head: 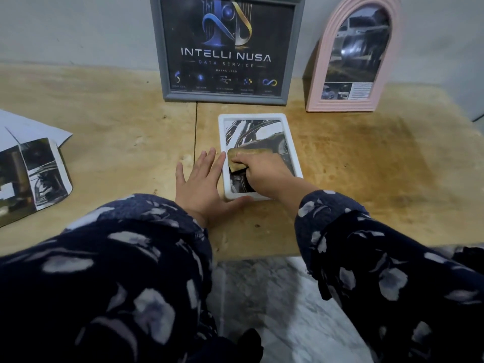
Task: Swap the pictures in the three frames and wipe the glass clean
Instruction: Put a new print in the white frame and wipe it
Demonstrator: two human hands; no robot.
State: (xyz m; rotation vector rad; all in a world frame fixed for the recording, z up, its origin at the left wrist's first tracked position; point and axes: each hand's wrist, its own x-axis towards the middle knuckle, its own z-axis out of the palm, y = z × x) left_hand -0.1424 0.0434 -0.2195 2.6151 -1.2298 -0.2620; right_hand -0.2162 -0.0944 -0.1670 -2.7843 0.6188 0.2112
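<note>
A white frame (292,150) lies flat, glass up, on a wooden table (366,166), holding a black-and-white picture. The right hand (262,174) presses a tan cloth (245,155) onto the lower middle of the glass, its fingers (239,160) curled round the cloth. The left hand (203,180) lies flat just left of those fingers, its own fingers straight and slightly spread, fingertips along the frame's left edge and thumb against its near edge, steadying it.

This looks like the wiping step. The next move probably calls for sweeping the cloth over the upper glass, beyond the fingers, while the left hand keeps the frame from sliding.

Beyond the fingers a grey frame (294,48) with a dark logo poster stands against the wall, and farther right a pink arched frame (392,61) holding a car picture. Well left of the fingers lie loose printed pictures (31,174).
</note>
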